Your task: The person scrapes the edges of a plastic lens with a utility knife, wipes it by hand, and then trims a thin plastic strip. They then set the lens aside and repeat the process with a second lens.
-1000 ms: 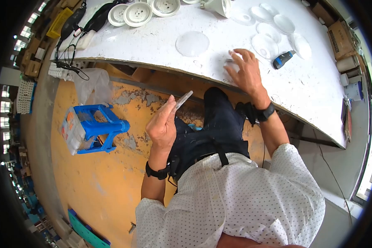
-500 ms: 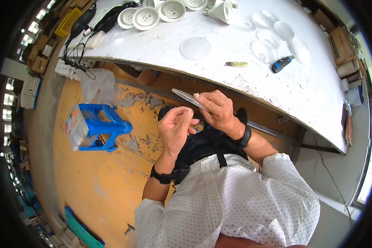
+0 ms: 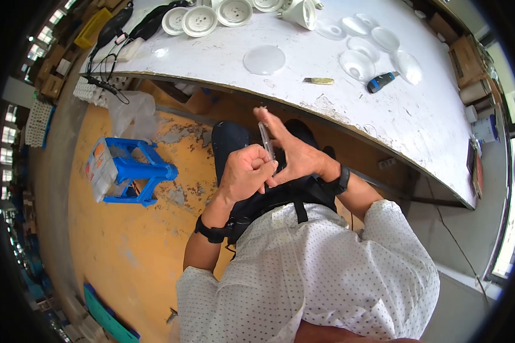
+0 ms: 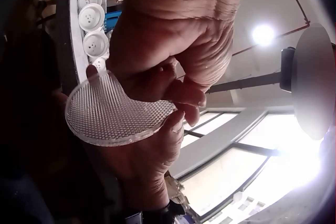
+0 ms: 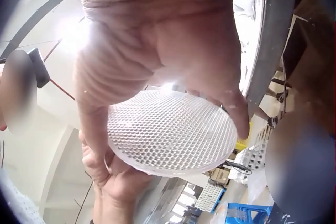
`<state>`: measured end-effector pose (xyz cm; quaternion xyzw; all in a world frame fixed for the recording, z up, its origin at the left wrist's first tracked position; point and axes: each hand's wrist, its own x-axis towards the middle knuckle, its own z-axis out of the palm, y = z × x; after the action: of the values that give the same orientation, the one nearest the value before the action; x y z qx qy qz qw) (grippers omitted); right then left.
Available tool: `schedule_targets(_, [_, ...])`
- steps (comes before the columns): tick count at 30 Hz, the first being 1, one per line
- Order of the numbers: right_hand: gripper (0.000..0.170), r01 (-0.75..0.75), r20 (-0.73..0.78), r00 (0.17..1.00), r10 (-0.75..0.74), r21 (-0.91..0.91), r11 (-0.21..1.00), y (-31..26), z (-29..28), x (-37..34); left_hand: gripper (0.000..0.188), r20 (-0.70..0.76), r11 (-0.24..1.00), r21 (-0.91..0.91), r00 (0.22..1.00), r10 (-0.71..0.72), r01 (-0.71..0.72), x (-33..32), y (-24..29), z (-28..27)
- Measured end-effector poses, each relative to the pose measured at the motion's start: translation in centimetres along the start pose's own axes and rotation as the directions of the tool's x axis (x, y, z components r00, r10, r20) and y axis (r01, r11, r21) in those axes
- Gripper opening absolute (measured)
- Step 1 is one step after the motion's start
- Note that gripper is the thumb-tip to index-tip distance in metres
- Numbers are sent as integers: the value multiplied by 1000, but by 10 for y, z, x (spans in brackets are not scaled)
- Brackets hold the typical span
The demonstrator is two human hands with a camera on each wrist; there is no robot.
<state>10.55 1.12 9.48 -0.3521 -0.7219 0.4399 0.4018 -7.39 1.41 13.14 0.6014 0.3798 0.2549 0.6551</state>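
A clear round lens disc with a ribbed, textured face (image 5: 173, 129) stands on edge between the two hands, above the person's lap. The right hand (image 3: 300, 157) spans it, thumb at one side of the rim and fingertips at the opposite side. Curled fingers of the left hand (image 3: 243, 174) meet the disc at its near edge, the thumb lying along it. In the left wrist view, the left hand (image 4: 168, 61) covers part of the disc (image 4: 105, 113), and its fingertips bunch close to the right thumb.
On the white table (image 3: 200, 60) lie another clear disc (image 3: 264, 60), a short flat yellowish strip (image 3: 318, 81), a blue-and-black handled tool (image 3: 382, 82) and several clear covers (image 3: 357, 66). White lamp cups (image 3: 199, 21) line the back. A blue stool (image 3: 134, 171) stands on the floor at left.
The right hand left the yellowish strip on the table and came down to the disc. The disc, first in the left hand, then in the right, has turned more upright between both hands.
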Motion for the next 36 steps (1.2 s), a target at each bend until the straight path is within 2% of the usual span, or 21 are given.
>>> schedule_targets(2, [127,-28,85,996,7,244,969,3,7,1,9,18,999,-33,1000,8,-7,0,-1,0])
schedule_targets(4, [126,-38,68,997,24,221,975,6,11,-1,9,27,998,-64,1000,12,-10,-1,-5,0])
schedule_targets(6, [123,10,-48,999,-6,84,996,9,12,-1,8,-22,930,-367,1000,5,-12,-2,-18,0])
schedule_targets(9, [119,7,-61,998,-5,40,999,8,15,-2,9,-16,899,-438,1000,13,-19,-4,-27,-1])
schedule_targets(13, [117,18,-86,996,-17,17,1000,7,17,-1,7,-14,876,-483,1000,-25,15,-2,-29,-4])
schedule_targets(15, [115,113,-93,988,-127,-138,984,10,18,0,6,-16,896,-443,999,-37,26,-2,-29,-6])
schedule_targets(16, [115,103,-89,989,-116,-135,985,12,19,-1,6,-15,892,-451,999,-44,33,-2,-30,-7])
schedule_targets(18, [110,172,-93,977,-193,-199,965,17,22,-2,6,-18,885,-464,998,-52,38,-2,-33,-8])
schedule_targets(22, [105,117,-99,985,-140,-208,971,16,28,-6,8,-13,859,-506,995,-102,81,-4,-33,-9])
schedule_targets(28, [104,238,-54,962,-268,-317,918,15,23,-2,9,-61,829,-553,988,-139,83,3,-31,-15])
schedule_targets(30, [108,286,-20,948,-318,-386,877,13,23,-1,10,1,785,-605,986,-165,132,9,-32,-21])
schedule_targets(31, [108,275,-22,951,-307,-386,881,13,22,0,11,5,755,-630,973,-230,181,11,-26,-22])
schedule_targets(32, [112,314,12,941,-338,-403,860,13,21,0,11,12,750,-633,971,-237,191,14,-27,-24])
schedule_targets(34, [115,341,40,933,-358,-417,843,15,19,-1,12,133,711,-666,973,-186,227,20,-31,-30])
schedule_targets(36, [123,364,74,925,-373,-460,810,17,16,-3,14,175,703,-652,959,-224,283,27,-29,-31])
